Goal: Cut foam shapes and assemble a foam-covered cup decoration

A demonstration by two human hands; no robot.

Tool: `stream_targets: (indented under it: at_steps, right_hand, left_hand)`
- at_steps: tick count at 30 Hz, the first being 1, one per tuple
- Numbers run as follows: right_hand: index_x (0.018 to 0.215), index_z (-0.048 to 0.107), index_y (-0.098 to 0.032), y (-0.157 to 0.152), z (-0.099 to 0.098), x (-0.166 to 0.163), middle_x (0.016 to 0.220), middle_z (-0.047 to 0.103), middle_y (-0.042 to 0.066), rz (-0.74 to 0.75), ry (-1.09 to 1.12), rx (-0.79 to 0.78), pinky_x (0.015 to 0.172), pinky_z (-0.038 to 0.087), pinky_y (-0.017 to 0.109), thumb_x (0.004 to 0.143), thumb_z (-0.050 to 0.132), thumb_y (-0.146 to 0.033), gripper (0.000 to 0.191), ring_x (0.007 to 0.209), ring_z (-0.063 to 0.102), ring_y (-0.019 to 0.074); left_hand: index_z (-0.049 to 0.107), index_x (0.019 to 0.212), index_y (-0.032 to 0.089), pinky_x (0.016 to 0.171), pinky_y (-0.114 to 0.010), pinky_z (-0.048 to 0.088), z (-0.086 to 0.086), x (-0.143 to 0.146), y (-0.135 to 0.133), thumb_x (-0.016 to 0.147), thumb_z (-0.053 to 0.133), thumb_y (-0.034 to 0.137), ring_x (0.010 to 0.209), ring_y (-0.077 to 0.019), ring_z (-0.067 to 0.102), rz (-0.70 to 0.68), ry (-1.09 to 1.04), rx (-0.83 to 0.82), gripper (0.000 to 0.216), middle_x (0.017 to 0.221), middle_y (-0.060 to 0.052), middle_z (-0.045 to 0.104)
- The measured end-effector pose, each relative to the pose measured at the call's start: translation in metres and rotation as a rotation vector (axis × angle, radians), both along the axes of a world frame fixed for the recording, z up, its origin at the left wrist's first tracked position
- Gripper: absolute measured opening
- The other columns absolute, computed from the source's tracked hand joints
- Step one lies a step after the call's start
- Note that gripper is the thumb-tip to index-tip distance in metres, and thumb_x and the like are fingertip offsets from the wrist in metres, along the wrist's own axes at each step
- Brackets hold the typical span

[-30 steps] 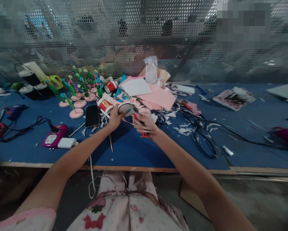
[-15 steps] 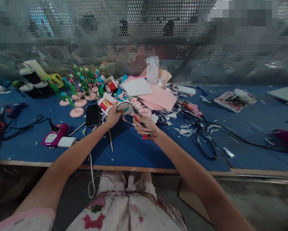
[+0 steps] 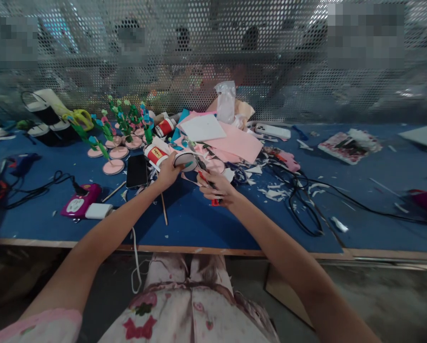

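Note:
My left hand (image 3: 168, 172) is closed on a round white piece with a dark rim (image 3: 189, 166), thumb lying over its face. In my right hand (image 3: 218, 187) is a pair of red-handled scissors (image 3: 202, 175), their blades at the right edge of the round piece. Whether the blades touch it, I cannot tell. Just left of the round piece lies a white cup-like roll with a red and yellow label (image 3: 155, 155). A pink disc (image 3: 216, 166) rests behind the scissors.
Green-stemmed flower figures on pink discs (image 3: 114, 166) stand at left, near a black phone (image 3: 136, 171). Pink sheets (image 3: 240, 145) and a white sheet (image 3: 203, 127) are piled behind. Black cable (image 3: 302, 209) and paper scraps (image 3: 273, 194) lie right. A purple device (image 3: 86, 197) sits left.
The view has shifted very slightly. Both hands stay in nearly the same place, with the round piece and the scissors still held.

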State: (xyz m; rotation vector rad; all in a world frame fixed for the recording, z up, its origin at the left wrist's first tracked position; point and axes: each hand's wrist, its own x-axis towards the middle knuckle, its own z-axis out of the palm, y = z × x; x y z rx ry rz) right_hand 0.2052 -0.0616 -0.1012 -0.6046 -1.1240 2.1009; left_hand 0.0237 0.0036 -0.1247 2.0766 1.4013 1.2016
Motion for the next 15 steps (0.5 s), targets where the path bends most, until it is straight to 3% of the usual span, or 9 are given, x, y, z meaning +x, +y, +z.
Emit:
stream_targets:
  at_steps: [7,10,15]
  right_hand:
    - [0.062,0.034,-0.019,0.002,-0.001,0.001,0.036,0.029,-0.011,0.012,0.007,-0.031,0.026,0.022,0.010,0.096,0.037,-0.036,0.039,0.026,0.016,0.0014]
    - [0.064,0.033,-0.019,0.002,0.001,0.001,0.042,0.032,-0.011,-0.023,0.073,-0.054,0.027,0.021,0.009,0.096,0.038,-0.032,0.035,0.027,0.017,0.0012]
    - [0.065,0.031,-0.019,-0.001,0.005,-0.001,0.040,0.025,-0.012,-0.011,0.152,-0.077,0.028,0.022,0.009,0.097,0.034,-0.033,0.036,0.026,0.015,0.0011]
  left_hand:
    - [0.048,0.077,0.020,0.060,-0.027,0.041,0.000,0.002,-0.001,0.069,0.062,0.018,0.063,-0.0158,0.052,-0.078,-0.029,-0.066,0.016,0.065,0.001,0.055]
    - [0.050,0.086,0.019,0.066,-0.028,0.047,-0.005,0.006,0.001,0.068,0.064,0.020,0.072,-0.0162,0.057,-0.095,-0.205,-0.124,0.022,0.077,-0.001,0.060]
    - [0.050,0.103,0.016,0.082,-0.033,0.050,-0.017,0.014,0.003,0.064,0.069,0.023,0.090,-0.0193,0.062,-0.119,-0.474,-0.182,0.044,0.101,-0.007,0.064]
